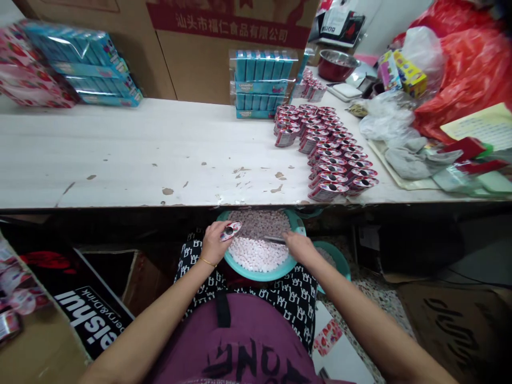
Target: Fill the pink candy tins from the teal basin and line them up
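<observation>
Head view: the fingers of the left hand (214,244) are closed around a small red-and-white printed container (232,230), its oval top with a dark opening turned upward. To the right of those fingers, the fingers of the right hand (299,246) grip a slim metal utensil (275,239) that points left, toward the container; its tip is too small to make out, and I cannot tell whether it touches what lies beneath.

Between and below both sets of fingers sits a turquoise basin (256,276) filled with small pale pink and white candies (258,253), shadowed on the far side. A second turquoise basin (341,260) stands lower, just right of the right fingers and partly hidden by the forearm. Patterned trousers (308,298) show on either side of the first basin.

Beyond the fingers stretches a white surface (180,154) with worn patches. On it, ahead and to the right of the right fingers, similar printed containers (328,160) stand upright in close rows, dark openings up. Straight ahead, farther off, a wrapped pack of blue boxes (262,85) leans by a large cardboard carton (196,69). Far to the right of the fingers lie clear plastic bags (388,114) and a red plastic bag (472,69).
</observation>
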The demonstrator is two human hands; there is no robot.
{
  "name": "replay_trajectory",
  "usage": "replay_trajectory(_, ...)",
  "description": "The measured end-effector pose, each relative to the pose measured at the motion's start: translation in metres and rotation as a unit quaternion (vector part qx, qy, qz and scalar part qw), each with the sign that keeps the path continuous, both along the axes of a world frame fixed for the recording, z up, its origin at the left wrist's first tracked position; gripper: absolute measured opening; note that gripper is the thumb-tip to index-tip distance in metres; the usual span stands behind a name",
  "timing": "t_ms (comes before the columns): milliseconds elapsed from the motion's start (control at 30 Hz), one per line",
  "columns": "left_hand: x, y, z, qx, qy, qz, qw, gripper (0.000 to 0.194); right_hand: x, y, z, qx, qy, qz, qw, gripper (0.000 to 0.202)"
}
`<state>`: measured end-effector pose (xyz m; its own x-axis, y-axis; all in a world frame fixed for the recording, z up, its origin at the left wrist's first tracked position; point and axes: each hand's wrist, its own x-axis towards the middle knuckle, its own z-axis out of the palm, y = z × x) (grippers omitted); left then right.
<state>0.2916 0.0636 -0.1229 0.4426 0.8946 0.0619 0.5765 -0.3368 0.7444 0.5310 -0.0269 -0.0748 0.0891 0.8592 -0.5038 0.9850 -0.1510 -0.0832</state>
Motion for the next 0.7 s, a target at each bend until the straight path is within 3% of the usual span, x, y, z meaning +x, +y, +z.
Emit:
replay_trajectory(133, -0.027, 0.005, 0.005, -0.017, -0.012, 0.059, 0.998, 0.034, -0.032, 0.009, -0.077, -0.006, 0.150, -0.086, 0.985, 0.031)
replay_trajectory(200, -0.034, 0.006, 0.004, -0.029, -0.009, 0.068, 0.997, 0.033, -0.047, 0.014, -0.096, 0.011, 0.177, -0.095, 0.980, 0.034)
replay_trajectory(267, -0.037, 0.005, 0.002, -0.039, -0.003, 0.064, 0.997, 0.033, -0.049, 0.015, -0.100, 0.024, 0.204, -0.101, 0.973, 0.034)
replay_trajectory(367, -0.033, 0.005, 0.000, -0.029, 0.020, 0.044, 0.998, 0.033, -0.031, 0.009, -0.082, 0.067, 0.289, -0.106, 0.949, 0.033)
replay_trajectory(467, -0.020, 0.005, -0.001, 0.000, 0.046, 0.007, 0.999, 0.035, -0.009, 0.004, -0.046, 0.105, 0.348, -0.099, 0.926, 0.032)
replay_trajectory(567, -0.001, 0.003, 0.000, 0.007, 0.076, -0.030, 0.997, 0.037, -0.003, 0.010, -0.002, 0.094, 0.306, -0.055, 0.946, 0.032)
replay_trajectory(700, 0.021, -0.005, 0.003, -0.004, 0.106, -0.062, 0.992, 0.041, -0.016, 0.023, 0.044, 0.035, 0.159, 0.025, 0.986, 0.034)
